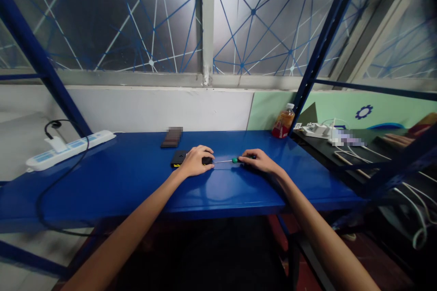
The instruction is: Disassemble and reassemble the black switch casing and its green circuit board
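Screwdriver (234, 160) runs sideways over the blue table (102, 182), its handle pinched in your right hand (257, 162), its shaft pointing left toward the black box (176, 159) your left hand (196, 162) clasps between thumb and fingers.

1 blue gear sign (364, 112) stands on the green wall panel (406, 111).

That blue table (119, 182) over there carries a white power strip (75, 149) leftward, a brown block (168, 142), a black box (176, 158) and a bottle (283, 122).
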